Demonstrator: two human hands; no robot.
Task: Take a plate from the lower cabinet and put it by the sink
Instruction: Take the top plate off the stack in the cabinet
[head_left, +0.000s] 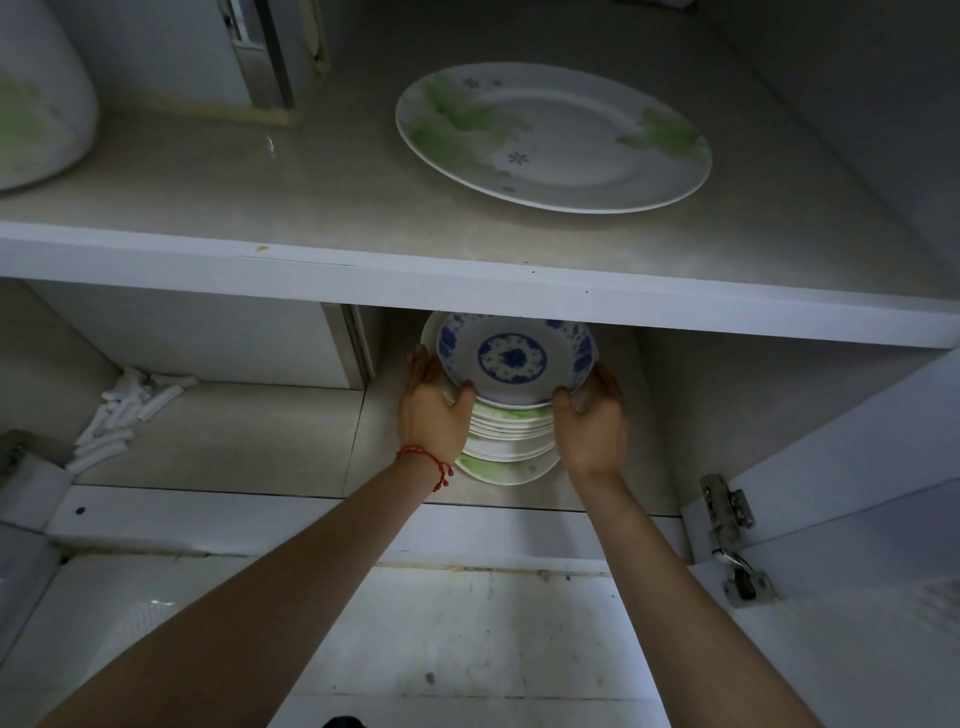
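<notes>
Plate (514, 358), blue-patterned, sat gripped at its rim by fingers (464, 391) of the left hand (434, 410) and right hand (592, 421), tilted above the stack (511, 436) on the lower shelf (260, 436). Lifting looked begun; carrying it to the sink remained.
</notes>
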